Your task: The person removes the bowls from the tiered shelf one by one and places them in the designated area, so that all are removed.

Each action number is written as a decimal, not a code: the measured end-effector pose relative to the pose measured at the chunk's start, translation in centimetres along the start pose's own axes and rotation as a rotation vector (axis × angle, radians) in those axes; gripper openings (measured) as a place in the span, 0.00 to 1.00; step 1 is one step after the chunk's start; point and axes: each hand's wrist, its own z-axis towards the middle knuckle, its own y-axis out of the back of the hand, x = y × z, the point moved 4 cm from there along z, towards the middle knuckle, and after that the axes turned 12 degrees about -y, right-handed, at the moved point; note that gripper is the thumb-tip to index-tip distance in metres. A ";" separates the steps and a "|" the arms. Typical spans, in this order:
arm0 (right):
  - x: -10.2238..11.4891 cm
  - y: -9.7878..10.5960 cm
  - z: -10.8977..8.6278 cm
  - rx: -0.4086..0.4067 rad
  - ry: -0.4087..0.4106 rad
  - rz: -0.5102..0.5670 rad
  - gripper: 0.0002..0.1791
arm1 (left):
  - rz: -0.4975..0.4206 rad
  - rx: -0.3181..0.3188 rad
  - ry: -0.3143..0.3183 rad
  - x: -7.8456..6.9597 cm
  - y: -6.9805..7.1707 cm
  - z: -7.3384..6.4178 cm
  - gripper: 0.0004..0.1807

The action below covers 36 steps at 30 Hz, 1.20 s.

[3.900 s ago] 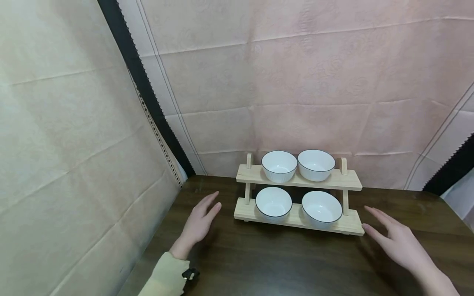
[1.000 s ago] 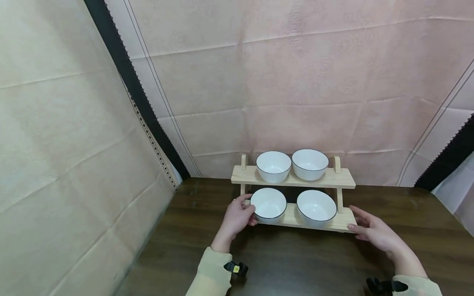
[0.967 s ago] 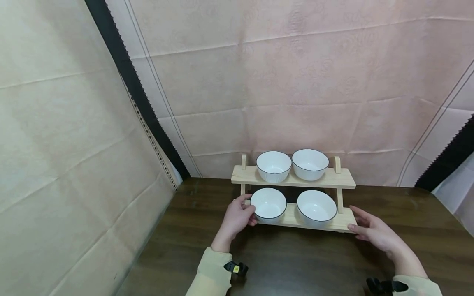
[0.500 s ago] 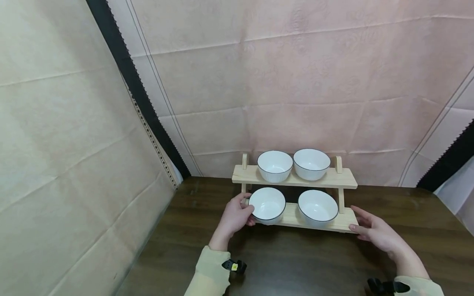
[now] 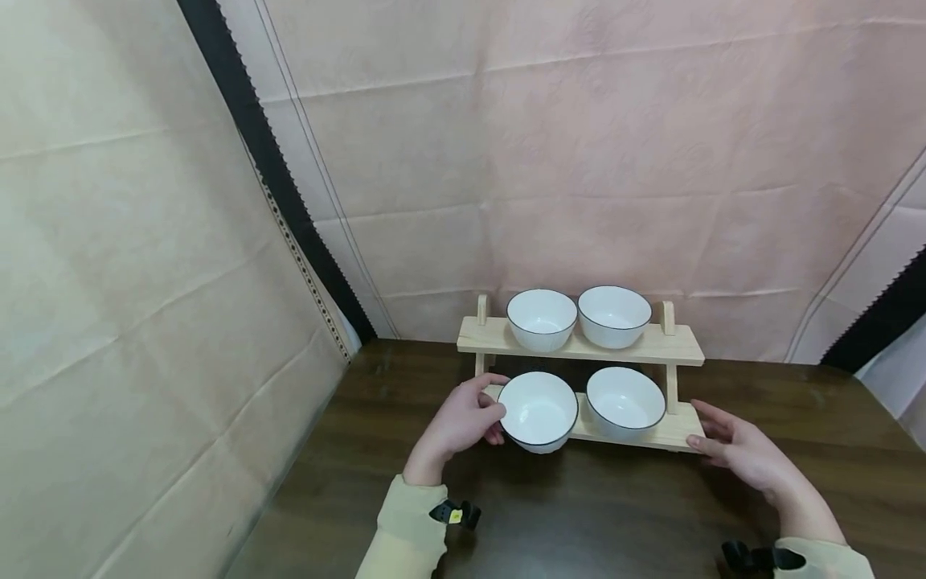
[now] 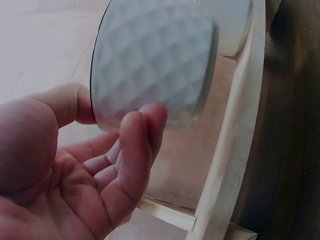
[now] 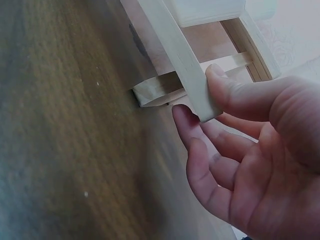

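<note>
Creased cloth [image 5: 615,145] hung behind the dark table [image 5: 593,515]. At left, the yellow patch [image 5: 456,516] on a black wrist device [image 5: 471,515] was too small to read. My left hand [image 5: 463,420] pinched a white bowl [image 5: 538,408], which hid part of the lower shelf [image 5: 673,433] and sat further forward, past its front edge, than half a second earlier. Rightward, another bowl [image 5: 625,400] stood on that shelf, its right end pinched by my right hand [image 5: 745,457].

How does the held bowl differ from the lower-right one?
The left hand grips the held bowl; the lower-right bowl is untouched. In the head view, the held bowl juts past the lower shelf; the lower-right bowl sits on that shelf. Both are white with thin dark rims.
</note>
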 end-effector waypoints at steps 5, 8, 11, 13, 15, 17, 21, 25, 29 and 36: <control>0.0 0.2 0.0 -0.014 -0.017 -0.018 0.48 | 0.006 0.068 -0.014 -0.6 -0.4 -0.1 0.25; -0.1 0.4 0.0 -0.025 -0.032 -0.031 0.49 | -0.006 0.115 -0.025 -0.8 -0.8 -0.1 0.25; -0.1 0.5 -0.1 -0.036 -0.044 -0.041 0.48 | -0.021 0.159 -0.044 -1.2 -1.5 -0.1 0.25; -0.1 0.6 -0.2 -0.039 -0.048 -0.047 0.48 | -0.027 0.184 -0.051 -1.5 -2.1 -0.2 0.25; 0.0 0.5 -0.3 -0.040 -0.046 -0.050 0.48 | -0.029 0.205 -0.052 -1.6 -2.7 -0.3 0.25; 0.1 0.5 -0.4 -0.041 -0.042 -0.053 0.48 | -0.036 0.226 -0.049 -1.7 -3.4 -0.3 0.25; 0.1 0.4 -0.4 -0.045 -0.036 -0.051 0.48 | -0.047 0.267 -0.034 -1.7 -5.2 -0.4 0.24; 0.0 0.2 -0.1 -0.044 -0.048 -0.049 0.48 | -0.041 0.296 -0.015 -1.7 -6.9 -0.6 0.23; -0.2 0.1 0.1 -0.043 -0.062 -0.050 0.48 | -0.039 0.327 0.000 -1.8 -8.6 -0.7 0.24; 0.0 0.3 0.0 -0.044 -0.063 -0.050 0.48 | -0.063 0.350 0.019 -1.4 -11.7 -0.2 0.23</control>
